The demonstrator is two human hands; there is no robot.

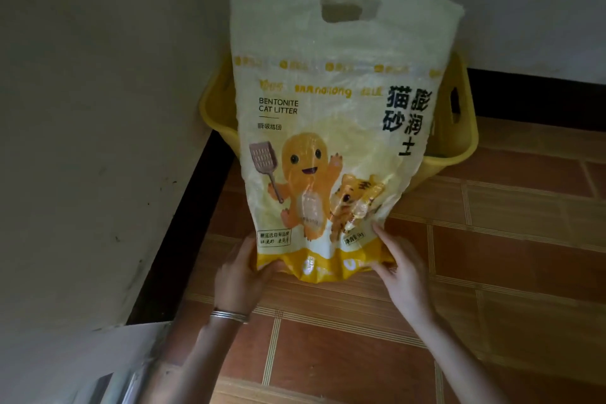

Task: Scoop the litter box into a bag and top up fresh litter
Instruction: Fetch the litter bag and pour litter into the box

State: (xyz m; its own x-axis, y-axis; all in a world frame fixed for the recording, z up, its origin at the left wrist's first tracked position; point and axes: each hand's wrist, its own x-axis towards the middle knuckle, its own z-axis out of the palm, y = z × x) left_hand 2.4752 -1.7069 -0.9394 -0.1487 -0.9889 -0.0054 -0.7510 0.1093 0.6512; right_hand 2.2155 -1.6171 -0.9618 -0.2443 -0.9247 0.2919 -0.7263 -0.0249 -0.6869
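A large cat litter bag (331, 115), pale yellow with a cartoon dinosaur and the words "BENTONITE CAT LITTER", stands upright in front of me. Its cut-out handle is at the top. Behind it sits a yellow plastic litter box (459, 128) in the room's corner, mostly hidden by the bag. My left hand (241, 275) grips the bag's lower left corner. My right hand (398, 269) holds the lower right corner, its fingers lying along the bag's edge. A silver bangle circles my left wrist. The inside of the litter box is hidden.
The floor (492, 272) has brown tiles with pale grout lines. Grey walls (98, 108) meet in the corner behind the box, with a dark skirting (183, 223) along their base. A pale flat panel (131, 354) juts in at the lower left.
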